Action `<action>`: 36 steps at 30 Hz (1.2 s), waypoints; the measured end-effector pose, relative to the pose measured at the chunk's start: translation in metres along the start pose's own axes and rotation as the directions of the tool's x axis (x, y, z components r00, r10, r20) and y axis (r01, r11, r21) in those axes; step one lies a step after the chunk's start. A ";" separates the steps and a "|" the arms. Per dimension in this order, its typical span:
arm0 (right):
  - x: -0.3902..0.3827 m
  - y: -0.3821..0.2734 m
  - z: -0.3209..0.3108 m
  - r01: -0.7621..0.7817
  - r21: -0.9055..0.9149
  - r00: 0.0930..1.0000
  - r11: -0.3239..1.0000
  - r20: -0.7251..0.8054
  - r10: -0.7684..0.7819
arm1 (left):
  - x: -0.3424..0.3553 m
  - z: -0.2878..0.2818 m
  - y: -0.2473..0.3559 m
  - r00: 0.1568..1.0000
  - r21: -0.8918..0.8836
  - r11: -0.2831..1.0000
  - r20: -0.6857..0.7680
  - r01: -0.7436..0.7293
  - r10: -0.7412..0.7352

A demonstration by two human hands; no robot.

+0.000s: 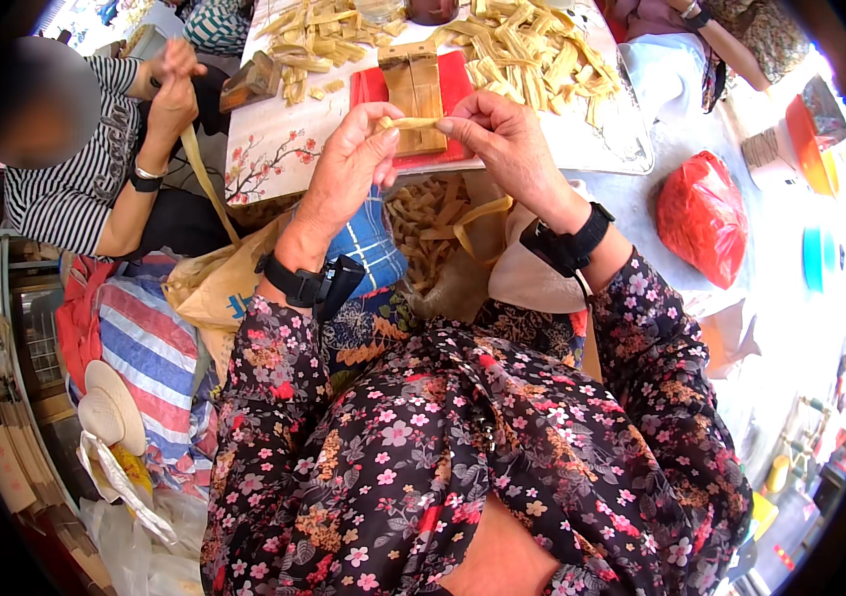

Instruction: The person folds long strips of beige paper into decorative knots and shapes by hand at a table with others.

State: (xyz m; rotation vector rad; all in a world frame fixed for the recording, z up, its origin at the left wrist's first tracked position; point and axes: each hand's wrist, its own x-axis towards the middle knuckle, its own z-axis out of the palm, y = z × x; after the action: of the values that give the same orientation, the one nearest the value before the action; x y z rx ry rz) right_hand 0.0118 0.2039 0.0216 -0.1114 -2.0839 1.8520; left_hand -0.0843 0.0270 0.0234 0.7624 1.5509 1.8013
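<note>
Between my two hands a short pale-yellow strip point(411, 123) is stretched level, pinched at both ends. My left hand point(351, 154) grips its left end between thumb and fingers. At the other end, thumb and forefinger of my right hand point(510, 144) are closed on it. Just beyond and below the strip lies a wooden block point(413, 84) with a groove down its middle. The block rests on a red pad point(456, 79) near the table's front edge. What the strip is made of I cannot tell for sure; it looks like dried plant or skin.
Heaps of similar yellow strips point(532, 50) cover the far part of the flower-printed table point(264, 149). Another wooden block point(251, 81) sits at its left edge. A co-worker point(75, 189) at left holds a long strip. A red plastic bag point(703, 219) lies at right; more strips fill a bag point(428, 223) below.
</note>
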 end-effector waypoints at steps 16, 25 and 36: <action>0.028 0.028 0.008 0.007 -0.500 0.994 0.866 -0.090 -0.060 | 0.035 -0.018 -0.018 0.961 0.753 0.647 -0.250 0.118 0.116; -0.032 -0.033 0.015 0.436 -0.561 0.870 0.704 0.062 -0.489 | -0.049 0.015 -0.012 0.971 0.717 0.683 -0.035 -0.139 0.235; -0.094 -0.029 0.051 0.210 0.060 0.946 0.976 0.241 -0.219 | -0.079 0.011 -0.029 0.950 -0.675 0.675 0.142 0.298 -0.277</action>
State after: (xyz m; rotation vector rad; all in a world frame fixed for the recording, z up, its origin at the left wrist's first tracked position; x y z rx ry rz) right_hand 0.0890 0.1250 0.0259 0.3593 -2.1233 1.8436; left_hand -0.0229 -0.0246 -0.0055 0.1546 0.7842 1.9021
